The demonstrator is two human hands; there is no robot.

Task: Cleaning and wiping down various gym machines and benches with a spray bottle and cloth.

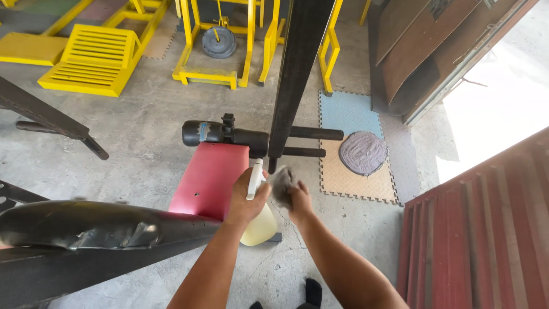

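One spray bottle (258,213) is clamped in the left hand (247,197), white nozzle up, pale yellow liquid seen in its lower body, which hangs below the hand. One grey cloth (281,184) is bunched in the right hand (298,199), fingers closed on it; the cloth is held just beside the nozzle, right of it, touching or nearly touching. Both hands are held close together above the concrete floor (143,131). Just behind the left hand one red padded bench (209,177) is seen, with one black roller pad (223,134) across its far end. One black upright beam (297,74) is seen just beyond the cloth. One black padded arm (97,229) is crossed low left. Further right, foam floor mats (349,149) are laid, one grey round weight plate (363,153) resting on them. Yellow frames (206,46) are placed far back, a second round plate (219,42) inside one.
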